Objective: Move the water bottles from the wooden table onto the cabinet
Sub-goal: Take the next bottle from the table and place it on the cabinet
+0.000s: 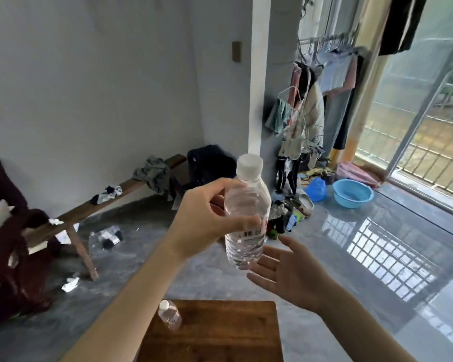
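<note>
A clear, ribbed plastic water bottle (246, 212) with a white cap is gripped around its middle by the left hand (207, 220), while the right hand (290, 275) is held open, palm up, just beneath it. A second, smaller bottle (169, 314) is seen upright on the brown wooden surface (220, 335) below.

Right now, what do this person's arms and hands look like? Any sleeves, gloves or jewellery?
Both arms are bare as far as the picture shows: no sleeves on either forearm. The left hand and the right hand wear no gloves, and no rings, watch or bracelet show on the fingers or wrists. No markings are visible.
</note>
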